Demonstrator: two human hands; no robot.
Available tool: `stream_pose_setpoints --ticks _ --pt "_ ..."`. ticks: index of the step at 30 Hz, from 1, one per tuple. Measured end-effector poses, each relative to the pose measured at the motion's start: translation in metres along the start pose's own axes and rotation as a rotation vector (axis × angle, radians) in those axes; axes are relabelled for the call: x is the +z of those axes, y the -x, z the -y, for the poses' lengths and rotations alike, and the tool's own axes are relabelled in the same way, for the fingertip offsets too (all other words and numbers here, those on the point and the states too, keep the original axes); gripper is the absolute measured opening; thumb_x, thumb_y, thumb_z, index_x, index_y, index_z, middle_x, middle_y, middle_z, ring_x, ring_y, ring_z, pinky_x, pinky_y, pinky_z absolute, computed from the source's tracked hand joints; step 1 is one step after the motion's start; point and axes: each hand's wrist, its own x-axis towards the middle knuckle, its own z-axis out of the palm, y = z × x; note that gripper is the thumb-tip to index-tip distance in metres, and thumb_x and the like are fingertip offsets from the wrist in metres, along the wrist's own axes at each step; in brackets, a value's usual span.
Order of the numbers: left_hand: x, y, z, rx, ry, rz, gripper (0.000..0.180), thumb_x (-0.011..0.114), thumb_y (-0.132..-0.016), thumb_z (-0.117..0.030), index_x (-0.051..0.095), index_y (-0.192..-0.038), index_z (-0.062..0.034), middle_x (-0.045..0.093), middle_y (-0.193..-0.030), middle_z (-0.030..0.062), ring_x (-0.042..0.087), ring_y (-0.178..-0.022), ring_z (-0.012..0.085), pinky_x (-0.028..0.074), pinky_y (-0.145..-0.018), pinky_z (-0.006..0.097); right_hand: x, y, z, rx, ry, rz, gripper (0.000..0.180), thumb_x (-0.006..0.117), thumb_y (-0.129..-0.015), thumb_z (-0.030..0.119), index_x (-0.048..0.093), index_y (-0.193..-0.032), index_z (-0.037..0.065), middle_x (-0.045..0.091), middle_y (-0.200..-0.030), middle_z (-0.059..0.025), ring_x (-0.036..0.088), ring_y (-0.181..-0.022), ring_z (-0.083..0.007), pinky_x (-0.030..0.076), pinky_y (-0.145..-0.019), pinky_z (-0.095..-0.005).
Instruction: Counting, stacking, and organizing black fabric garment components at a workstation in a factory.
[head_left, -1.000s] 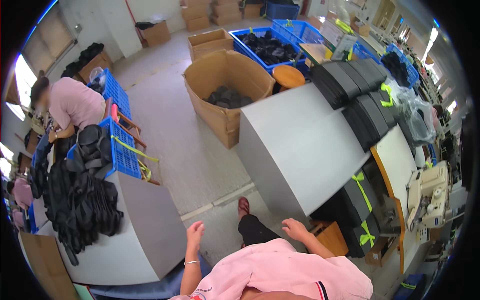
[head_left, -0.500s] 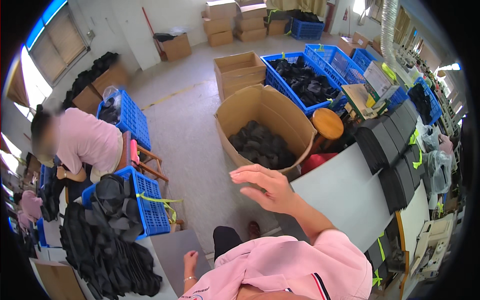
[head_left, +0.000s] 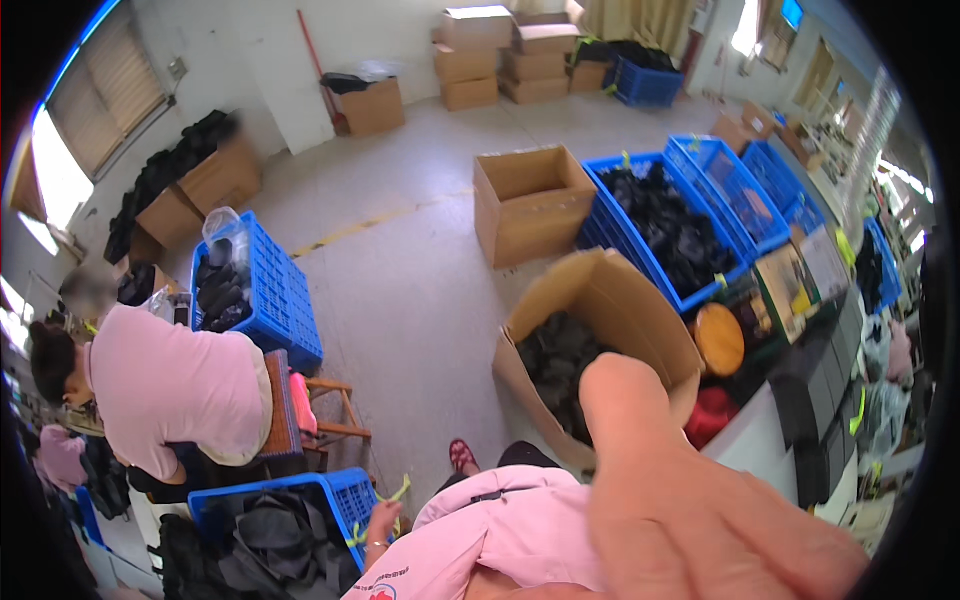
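Observation:
My right hand (head_left: 705, 515) is large and close in the lower right, back toward me, its fingers stretched out and nothing visible in it. Its wrist overlaps the view of a big open cardboard box (head_left: 640, 305) holding dark grey fabric pieces (head_left: 560, 355). My left hand (head_left: 383, 520) is low beside my pink shirt, fingers loosely curled, with nothing seen in it. It appears beside a blue plastic crate (head_left: 345, 492) of black fabric pieces (head_left: 275, 545) with a yellow-green strip (head_left: 398, 490) tied on; whether it touches them I cannot tell.
A co-worker in pink (head_left: 180, 385) sits on a wooden chair (head_left: 340, 405) at left, near another blue crate (head_left: 285, 300). Ahead stand an empty-looking cardboard box (head_left: 530, 225) and a blue crate of black pieces (head_left: 735, 265). A round wooden stool (head_left: 718, 340) is at right.
The view has turned, moving my surroundings. My right hand has come up from in front of the big box to close before me. My left hand still hangs low, its fingers curled.

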Motion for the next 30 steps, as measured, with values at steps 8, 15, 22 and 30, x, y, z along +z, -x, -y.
stream_pose_setpoints --ticks 8,15,22,30 --pt "-0.135 -0.217 -0.282 0.349 -0.379 -0.19 0.035 0.073 -0.087 -0.027 0.074 -0.107 0.0017 0.077 -0.101 0.0179 0.073 -0.097 0.027 0.057 -0.085 0.039 -0.118 -0.045 -0.145 -0.065 0.038 0.175 0.029 0.059 -0.103 0.015 0.064 -0.132 0.016 0.067 -0.133 -0.0046 0.068 -0.118 -0.0272 0.049 -0.106 -0.0515" --pt "-0.184 -0.34 -0.368 0.277 -0.174 -0.25 0.035 0.075 -0.086 -0.033 0.077 -0.104 -0.0024 0.076 -0.099 0.018 0.073 -0.092 0.0277 0.056 -0.082 0.041 -0.281 -0.08 -0.264 0.167 -0.114 0.16 0.048 0.051 -0.104 0.006 0.052 -0.151 0.018 0.052 -0.155 0.0004 0.057 -0.137 -0.0229 0.046 -0.113 -0.0415" --pt "-0.229 -0.363 -0.414 0.028 -0.23 0.006 0.029 0.071 -0.087 -0.029 0.078 -0.095 -0.0024 0.076 -0.094 0.0195 0.073 -0.077 0.0262 0.056 -0.073 0.045 -0.435 -0.127 -0.394 0.152 0.136 0.0 0.047 0.046 -0.105 0.006 0.05 -0.151 0.015 0.05 -0.157 0.0006 0.055 -0.138 -0.0171 0.045 -0.113 -0.0338" --pt "-0.355 -0.522 -0.575 0.182 -0.85 0.037 0.027 0.063 -0.088 -0.026 0.079 -0.091 -0.0049 0.075 -0.098 0.0206 0.073 -0.084 0.0339 0.057 -0.077 0.048 -0.643 -0.163 -0.533 0.083 0.344 0.166 0.052 0.034 -0.105 0.004 0.043 -0.156 0.01 0.043 -0.162 0.0019 0.043 -0.146 -0.0072 0.037 -0.116 -0.0245"
